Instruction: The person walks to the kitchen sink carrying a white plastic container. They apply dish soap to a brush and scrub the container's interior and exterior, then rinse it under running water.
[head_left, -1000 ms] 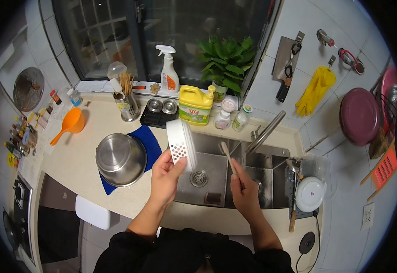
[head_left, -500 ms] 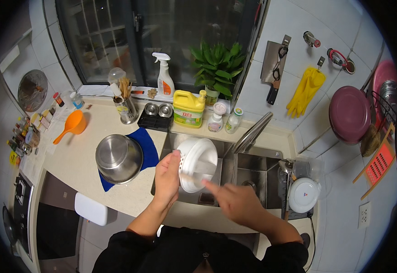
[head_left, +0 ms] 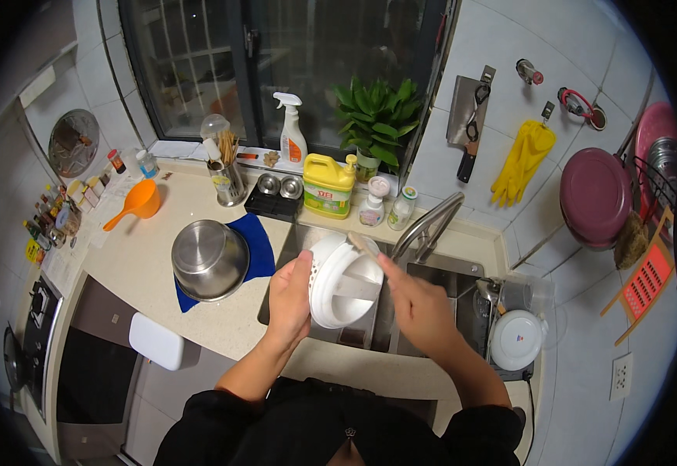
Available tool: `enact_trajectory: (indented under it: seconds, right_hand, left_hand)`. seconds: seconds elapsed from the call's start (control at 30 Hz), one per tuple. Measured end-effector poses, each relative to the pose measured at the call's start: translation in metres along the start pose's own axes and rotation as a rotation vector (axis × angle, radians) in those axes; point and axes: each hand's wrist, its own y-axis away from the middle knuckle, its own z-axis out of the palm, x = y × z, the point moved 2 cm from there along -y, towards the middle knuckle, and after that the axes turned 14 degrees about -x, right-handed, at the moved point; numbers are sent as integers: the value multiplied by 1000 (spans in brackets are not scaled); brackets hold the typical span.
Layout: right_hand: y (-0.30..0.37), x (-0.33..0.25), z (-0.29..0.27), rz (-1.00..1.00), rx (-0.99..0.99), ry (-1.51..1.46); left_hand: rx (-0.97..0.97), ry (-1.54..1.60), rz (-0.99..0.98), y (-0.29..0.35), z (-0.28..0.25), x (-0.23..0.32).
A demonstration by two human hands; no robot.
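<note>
A round white plastic utensil holder [head_left: 324, 295], with a dividing wall inside and small holes in its side, is tilted over the left sink basin. My left hand [head_left: 289, 293] grips it by the holed side, thumb uppermost. My right hand [head_left: 422, 311] is closed on a small tan piece [head_left: 360, 245], perhaps a brush or scrubber, at the holder's upper rim. Its exact kind is too blurred to tell. The metal faucet [head_left: 432, 225] stands just beyond my right hand.
An upturned steel pot [head_left: 210, 260] rests on a blue cloth [head_left: 258, 246] at the left. Behind the sink [head_left: 474, 270] stand a yellow jug [head_left: 328, 185], a pump bottle [head_left: 373, 203] and a jar [head_left: 402, 210]. A white bowl [head_left: 516, 340] sits on the right.
My right hand has moved the tan piece up from the holder's lower part to its upper rim. The holder's inside now faces me more. The whole view has shifted slightly.
</note>
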Motion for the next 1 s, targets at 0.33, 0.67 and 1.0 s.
enact_trajectory:
  seconds: [0.33,0.67,1.0]
  right_hand:
    - [2,-2,14,-95,-72,53]
    - [21,-23,34,-105,-133,161]
    - [3,-28,27,-65,38,-34]
  left_hand:
    - [42,33,-21,4,-14,-4]
    - [127,338,82,-4,-6,6]
    - [78,408,53,1,-3,-5]
